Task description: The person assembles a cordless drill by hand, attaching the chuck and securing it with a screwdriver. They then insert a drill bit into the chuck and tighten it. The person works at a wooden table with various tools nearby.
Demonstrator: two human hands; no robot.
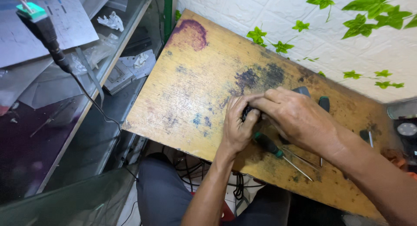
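My left hand and my right hand meet over the stained wooden table, both closed around a small black object that is mostly hidden by the fingers. A screwdriver with a green and black handle lies just below my hands, its thin shaft pointing right. A second green-handled screwdriver lies behind my right hand, partly hidden by it. A dark grey piece peeks out above my right knuckles.
A black cable with a green plug hangs at the upper left over glass shelves holding paper sheets and small plastic parts. Another tool lies at the right. A white wall with green leaf vines backs the table.
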